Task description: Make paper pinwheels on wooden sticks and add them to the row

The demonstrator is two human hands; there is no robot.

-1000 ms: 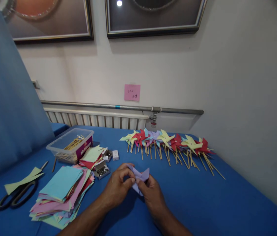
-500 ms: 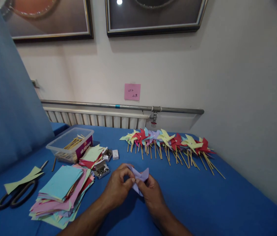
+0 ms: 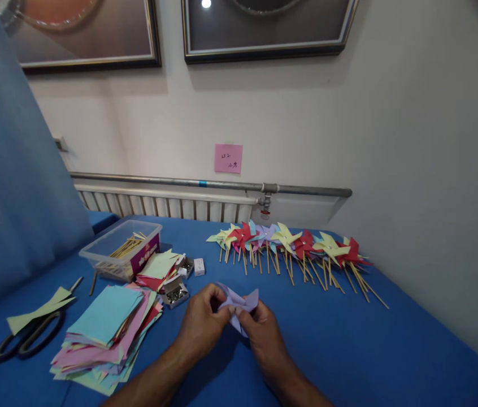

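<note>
A purple paper pinwheel (image 3: 247, 301) with folded blades is held between both hands above the blue cloth. My left hand (image 3: 205, 316) grips its left side, the thumb pressed near the centre. From the right, my right hand (image 3: 264, 333) pinches it, its thumb meeting the left thumb at the middle. The thumbs cover the centre, so I cannot see whether a pin is there. Nearest the left hand stands an open box of metal thumbtacks (image 3: 175, 294).
To the left lie a stack of coloured paper (image 3: 103, 316), black-handled scissors (image 3: 31, 336) under a pale green scrap, and a clear plastic tub (image 3: 120, 234) of wooden sticks. Finished pinwheels (image 3: 304, 243) on sticks line the back right. A small white box (image 3: 199, 267) sits behind the tacks.
The left thumb has shifted slightly in toward the pinwheel's centre and now presses beside the right thumb. Everything else stays put.
</note>
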